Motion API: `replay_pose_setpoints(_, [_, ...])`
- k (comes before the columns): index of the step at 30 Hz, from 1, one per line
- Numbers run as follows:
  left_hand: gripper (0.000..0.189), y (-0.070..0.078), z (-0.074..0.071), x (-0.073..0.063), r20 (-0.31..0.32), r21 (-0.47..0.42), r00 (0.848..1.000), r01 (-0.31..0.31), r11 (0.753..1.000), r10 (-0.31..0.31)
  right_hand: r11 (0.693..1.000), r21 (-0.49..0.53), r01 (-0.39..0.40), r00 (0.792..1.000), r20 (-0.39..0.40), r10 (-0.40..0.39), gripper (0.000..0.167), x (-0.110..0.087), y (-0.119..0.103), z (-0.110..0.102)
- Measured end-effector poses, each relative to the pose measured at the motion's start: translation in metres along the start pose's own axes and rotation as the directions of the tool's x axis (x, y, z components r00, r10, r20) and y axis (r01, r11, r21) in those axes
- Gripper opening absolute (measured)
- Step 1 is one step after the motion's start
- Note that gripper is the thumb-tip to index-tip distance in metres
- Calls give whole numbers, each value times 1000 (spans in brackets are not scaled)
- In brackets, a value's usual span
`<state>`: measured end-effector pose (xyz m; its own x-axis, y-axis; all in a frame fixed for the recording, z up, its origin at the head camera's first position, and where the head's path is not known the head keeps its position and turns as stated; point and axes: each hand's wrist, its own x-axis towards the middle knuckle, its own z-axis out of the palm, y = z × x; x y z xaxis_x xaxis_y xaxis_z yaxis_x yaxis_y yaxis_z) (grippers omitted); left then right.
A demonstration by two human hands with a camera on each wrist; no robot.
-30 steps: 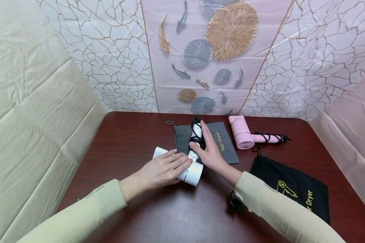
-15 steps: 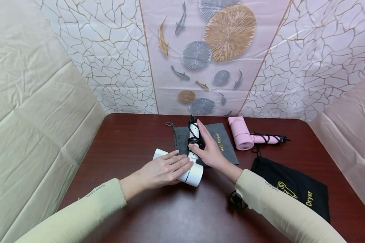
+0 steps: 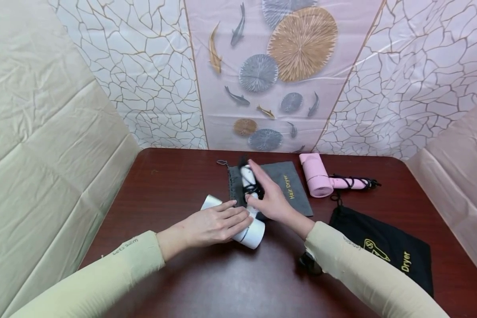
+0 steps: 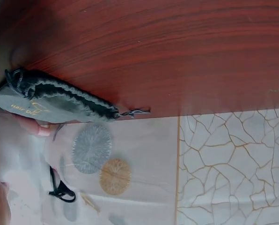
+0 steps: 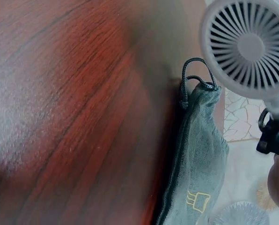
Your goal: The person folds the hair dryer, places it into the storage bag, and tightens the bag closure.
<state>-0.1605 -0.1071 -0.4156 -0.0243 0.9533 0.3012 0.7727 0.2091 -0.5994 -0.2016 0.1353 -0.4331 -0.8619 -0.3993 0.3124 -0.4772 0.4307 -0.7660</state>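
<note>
My left hand [image 3: 206, 225] lies over the white barrel of a hair dryer [image 3: 253, 234] and grips it from above. My right hand [image 3: 275, 201] holds the cord-wrapped handle, thumb across it and index finger extended alongside. A black cord [image 3: 251, 189] is wound round this handle. Palm and lower fingers of the right hand are hidden in the head view. In the right wrist view the dryer's round slotted grille [image 5: 251, 47] stands above the tabletop. Beneath and behind the handle lies a grey drawstring pouch [image 3: 280, 174] with yellow "Hair Dryer" lettering.
A pink hair dryer [image 3: 317, 174], its handle wrapped in black cord, lies at the back right. In front of it is a black drawstring pouch [image 3: 401, 247], partly under the right sleeve. A dark object [image 3: 311, 264] sits beside that sleeve. Fabric walls surround the brown table [image 3: 175, 176].
The handle's far end has swung left, with my right hand moving left along with it. The near end of the barrel has dropped slightly; my left hand keeps nearly the same place.
</note>
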Motion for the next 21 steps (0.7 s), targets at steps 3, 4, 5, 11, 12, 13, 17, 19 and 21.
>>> replay_pose_setpoints(3, [44,-1,-1,-3,15,-8,1000,-7,1000,7,998,-46,41,998,39,-39,89,0,-2,3])
replay_pose_setpoints(4, [45,-2,-2,-4,17,-18,1000,-3,1000,4,998,-44,48,997,55,-46,88,0,-2,4])
replay_pose_setpoints(5, [47,-2,-2,-5,15,-36,1000,2,999,-2,998,-37,52,997,65,-49,88,0,-3,4])
replay_pose_setpoints(11, [64,-4,-6,-7,14,-98,1000,11,995,-9,986,-57,160,977,151,-150,81,2,-5,-3])
replay_pose_setpoints(12, [64,-5,-6,-7,12,-98,1000,10,995,-9,980,-74,187,972,160,-174,79,3,-6,-5])
replay_pose_setpoints(13, [64,-5,-6,-6,5,-100,1000,10,995,-10,974,-89,209,967,165,-192,79,3,-7,-8])
replay_pose_setpoints(17, [60,-6,-8,-3,-43,-68,999,-8,998,5,955,-153,253,957,185,-224,75,5,-11,-14])
replay_pose_setpoints(19, [58,-5,-8,-2,-72,-54,997,-23,998,19,953,-169,250,956,196,-216,72,4,-13,-16])
replay_pose_setpoints(21, [56,-5,-8,-2,-93,-43,995,-38,998,34,953,-176,247,955,210,-208,69,4,-15,-17])
